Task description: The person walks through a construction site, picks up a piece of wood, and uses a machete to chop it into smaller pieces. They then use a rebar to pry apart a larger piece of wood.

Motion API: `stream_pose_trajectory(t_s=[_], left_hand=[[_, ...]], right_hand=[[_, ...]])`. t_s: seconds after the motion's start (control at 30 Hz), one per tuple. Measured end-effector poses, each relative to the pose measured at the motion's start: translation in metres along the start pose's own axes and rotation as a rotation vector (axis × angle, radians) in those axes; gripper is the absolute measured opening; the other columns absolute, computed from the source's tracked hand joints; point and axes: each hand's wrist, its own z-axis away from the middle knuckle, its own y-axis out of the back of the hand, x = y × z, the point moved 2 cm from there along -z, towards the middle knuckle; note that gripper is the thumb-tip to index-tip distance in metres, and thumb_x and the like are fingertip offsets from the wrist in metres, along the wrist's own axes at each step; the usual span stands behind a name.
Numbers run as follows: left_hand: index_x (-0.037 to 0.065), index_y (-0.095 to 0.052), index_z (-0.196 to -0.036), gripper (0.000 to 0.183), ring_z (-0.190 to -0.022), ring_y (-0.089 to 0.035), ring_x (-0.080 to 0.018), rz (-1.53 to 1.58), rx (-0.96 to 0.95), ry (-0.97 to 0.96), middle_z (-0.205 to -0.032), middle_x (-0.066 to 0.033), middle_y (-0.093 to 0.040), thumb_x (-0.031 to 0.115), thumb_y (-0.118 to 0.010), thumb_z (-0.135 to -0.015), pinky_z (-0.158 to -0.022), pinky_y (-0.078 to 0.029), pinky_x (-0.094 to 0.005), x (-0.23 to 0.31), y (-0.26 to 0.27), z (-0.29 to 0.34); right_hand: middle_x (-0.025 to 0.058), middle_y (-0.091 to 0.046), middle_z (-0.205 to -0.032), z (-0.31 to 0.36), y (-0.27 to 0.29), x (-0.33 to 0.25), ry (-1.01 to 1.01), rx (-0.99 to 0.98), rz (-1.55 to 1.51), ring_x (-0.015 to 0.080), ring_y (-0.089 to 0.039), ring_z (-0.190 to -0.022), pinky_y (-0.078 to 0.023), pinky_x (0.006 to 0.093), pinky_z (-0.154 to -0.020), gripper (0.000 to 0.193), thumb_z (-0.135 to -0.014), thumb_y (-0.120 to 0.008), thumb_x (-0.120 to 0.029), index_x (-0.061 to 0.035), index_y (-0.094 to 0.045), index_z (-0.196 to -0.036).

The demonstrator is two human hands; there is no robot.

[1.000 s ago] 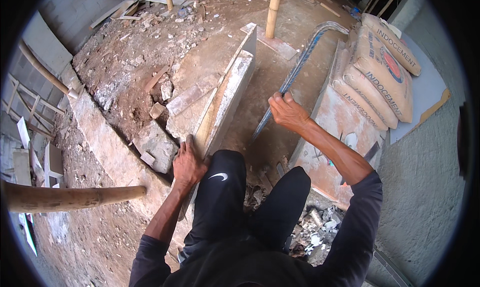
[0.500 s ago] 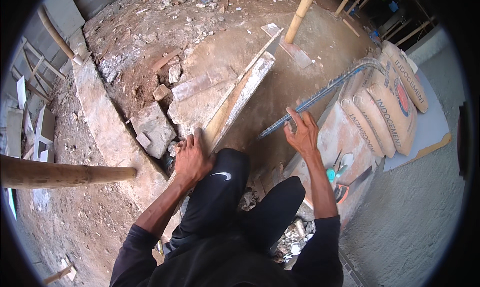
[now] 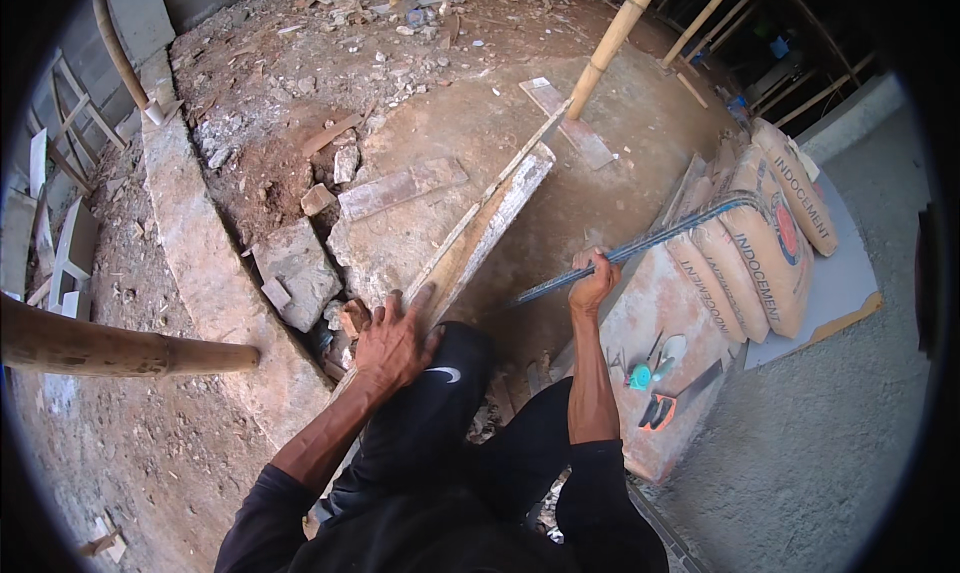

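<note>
My right hand (image 3: 596,281) is closed around a long blue steel bar (image 3: 655,239) whose far right end bends over near the paper sacks. The bar's other end points left, toward a wooden beam. My left hand (image 3: 392,345) lies on the near part of that beam (image 3: 492,223), fingers stretched out along its top. The beam slants away from my left knee, its right face crusted white. A broken reddish brick piece (image 3: 354,318) lies beside the left fingers.
Stacked paper cement sacks (image 3: 765,238) stand on the right. Before them, a handsaw (image 3: 686,397) and a turquoise tape-like tool (image 3: 640,376) lie on a board. Bamboo poles (image 3: 615,48) stand ahead; another (image 3: 130,347) juts in from the left. Concrete chunks (image 3: 297,273) and rubble lie beyond the beam.
My right hand has gone from loosely spread fingers at the bar to a closed grip, shifting lower and left. The bar's bent end has dropped. My left hand has flattened on the beam.
</note>
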Motion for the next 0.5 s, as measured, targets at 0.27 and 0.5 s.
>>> stream_pose_trajectory(t_s=[0.27, 0.5], left_hand=[[0.026, -0.037, -0.157, 0.068, -0.127, -0.051, -0.0482, -0.052, -0.003, -0.008, -0.138, -0.0262, -0.047, 0.046, -0.061, -0.096, -0.109, -0.04, -0.0577, -0.008, 0.001, -0.001], [0.028, -0.032, -0.159, 0.068, -0.124, -0.052, -0.0475, -0.144, -0.016, -0.021, -0.134, -0.0277, -0.046, 0.048, -0.056, -0.099, -0.105, -0.044, -0.0575, -0.007, 0.0, -0.001]], right_hand=[[0.0023, -0.037, -0.059, -0.048, -0.067, -0.137, 0.078, -0.001, -0.024, 0.0142, -0.039, -0.048, -0.035, 0.0297, -0.045, 0.031, -0.097, -0.059, -0.026, -0.0081, -0.047, -0.075], [0.0015, -0.033, -0.057, -0.106, -0.148, -0.278, 0.326, -0.141, -0.066, 0.0141, -0.036, -0.05, -0.031, 0.031, -0.047, 0.041, -0.099, -0.061, -0.033, -0.0113, -0.041, -0.07]])
